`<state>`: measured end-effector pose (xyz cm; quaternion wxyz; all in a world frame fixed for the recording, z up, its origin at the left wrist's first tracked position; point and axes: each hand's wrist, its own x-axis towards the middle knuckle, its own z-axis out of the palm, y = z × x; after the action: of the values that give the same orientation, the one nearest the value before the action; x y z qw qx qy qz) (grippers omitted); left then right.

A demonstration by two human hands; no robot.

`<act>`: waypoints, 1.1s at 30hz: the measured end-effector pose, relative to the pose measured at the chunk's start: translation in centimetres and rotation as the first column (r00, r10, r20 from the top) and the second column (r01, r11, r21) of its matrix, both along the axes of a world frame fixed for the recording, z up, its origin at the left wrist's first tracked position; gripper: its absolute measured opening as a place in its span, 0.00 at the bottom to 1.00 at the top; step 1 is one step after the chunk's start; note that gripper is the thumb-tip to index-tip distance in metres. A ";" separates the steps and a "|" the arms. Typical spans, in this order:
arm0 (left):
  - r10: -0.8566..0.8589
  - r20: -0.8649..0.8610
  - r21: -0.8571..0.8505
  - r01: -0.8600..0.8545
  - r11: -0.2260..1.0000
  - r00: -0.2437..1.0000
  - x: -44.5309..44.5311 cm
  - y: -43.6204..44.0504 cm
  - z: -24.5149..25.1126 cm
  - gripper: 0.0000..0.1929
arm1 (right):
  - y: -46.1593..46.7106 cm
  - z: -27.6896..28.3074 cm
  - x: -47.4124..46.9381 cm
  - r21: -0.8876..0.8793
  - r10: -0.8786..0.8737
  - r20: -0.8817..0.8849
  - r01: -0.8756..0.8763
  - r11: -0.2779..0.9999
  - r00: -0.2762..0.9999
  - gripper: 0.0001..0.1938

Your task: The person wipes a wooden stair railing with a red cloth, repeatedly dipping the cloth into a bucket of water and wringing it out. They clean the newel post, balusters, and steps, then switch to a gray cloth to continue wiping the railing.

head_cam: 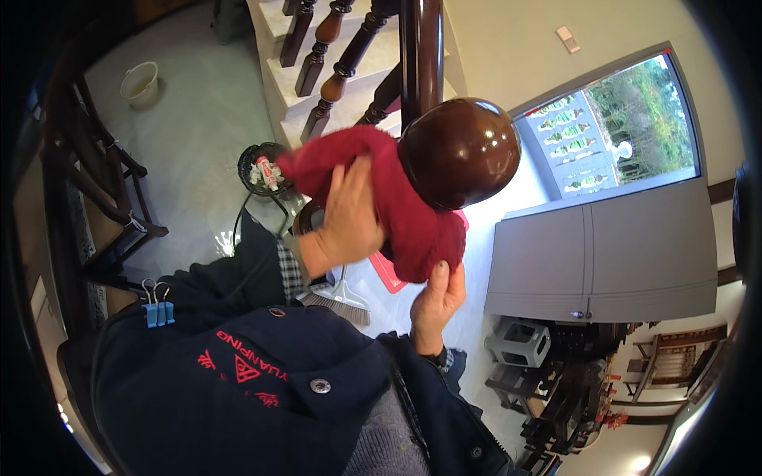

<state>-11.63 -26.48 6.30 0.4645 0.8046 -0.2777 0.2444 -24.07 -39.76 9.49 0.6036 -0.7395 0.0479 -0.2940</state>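
Observation:
A dark red cloth is draped around the post directly under a glossy brown wooden ball finial, which tops the newel post of a staircase. My left hand lies on the cloth with its fingers against it, slightly blurred; whether it grips the fabric is not clear. Lower and to the right, my right hand pinches the cloth's lower end between thumb and fingers. The post behind the cloth is mostly hidden.
A dark wooden handrail and balusters rise beside pale stairs. A small black bin with litter and a broom stand below. A white bucket, wooden chair, grey cabinet and grey plastic stool are farther off.

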 end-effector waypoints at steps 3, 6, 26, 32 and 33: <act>-0.180 0.033 -0.232 0.183 0.955 0.983 3.6 1.5 0.9 0.25 | 1.7 0.3 1.8 -0.046 -0.016 -0.031 0.014 0.999 0.999 0.14; -0.739 -0.261 -0.638 0.463 0.615 0.622 8.0 2.9 1.3 0.18 | 2.5 0.5 3.5 0.011 0.024 -0.032 -0.024 1.000 0.999 0.13; -0.849 -0.241 -0.429 0.733 0.528 0.471 11.5 1.6 4.2 0.34 | -2.1 -4.4 -3.2 0.150 0.077 -0.478 -0.005 0.989 0.875 0.11; -0.492 -0.188 -0.501 0.348 0.793 0.850 4.6 1.5 -0.3 0.23 | -3.0 -7.5 -1.8 0.106 0.046 -0.386 -0.005 0.994 0.921 0.09; -0.322 -0.133 -0.315 0.268 0.910 0.937 3.5 1.5 -1.3 0.22 | -2.8 -7.7 -1.2 0.075 0.038 -0.382 -0.011 0.997 0.923 0.09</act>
<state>-8.12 -24.98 4.99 0.6332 0.6945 -0.3138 0.1350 -25.29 -42.60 1.76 0.6122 -0.7613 0.1661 -0.1343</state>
